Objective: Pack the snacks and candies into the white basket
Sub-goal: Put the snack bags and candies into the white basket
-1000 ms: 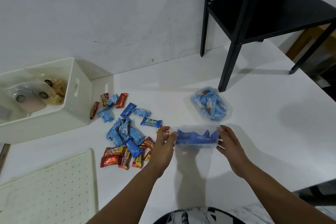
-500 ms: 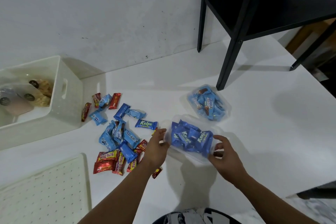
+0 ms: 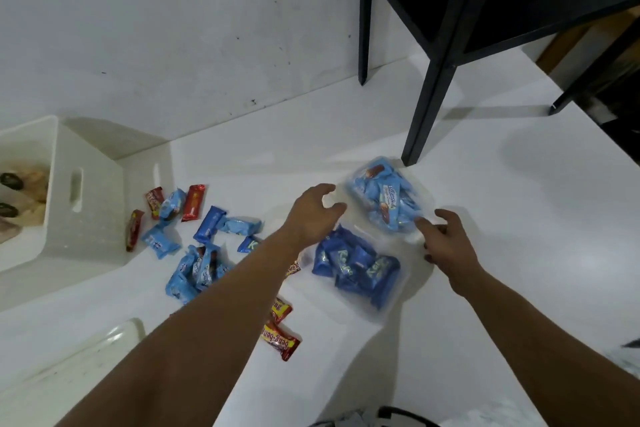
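A clear plastic box of dark blue candies (image 3: 356, 267) lies on the white table, with neither hand on it. Just beyond it sits a second clear box of light blue snacks (image 3: 388, 198). My left hand (image 3: 313, 211) is open at that box's left edge, fingers spread. My right hand (image 3: 446, 239) is open at its near right corner, a fingertip touching the box. Loose blue and red wrapped candies (image 3: 204, 236) lie scattered left of my left arm. The white basket (image 3: 86, 204) stands at the far left with packed snacks inside.
A black metal shelf frame (image 3: 429, 107) stands on the table right behind the boxes. A white perforated lid (image 3: 69, 371) lies at the near left. Two red candies (image 3: 280, 336) lie under my left forearm. A wall runs behind the table.
Both hands have let go of the dark blue candy box, which now lies on the table, and have moved forward to the light blue snack box. The view has shifted right.
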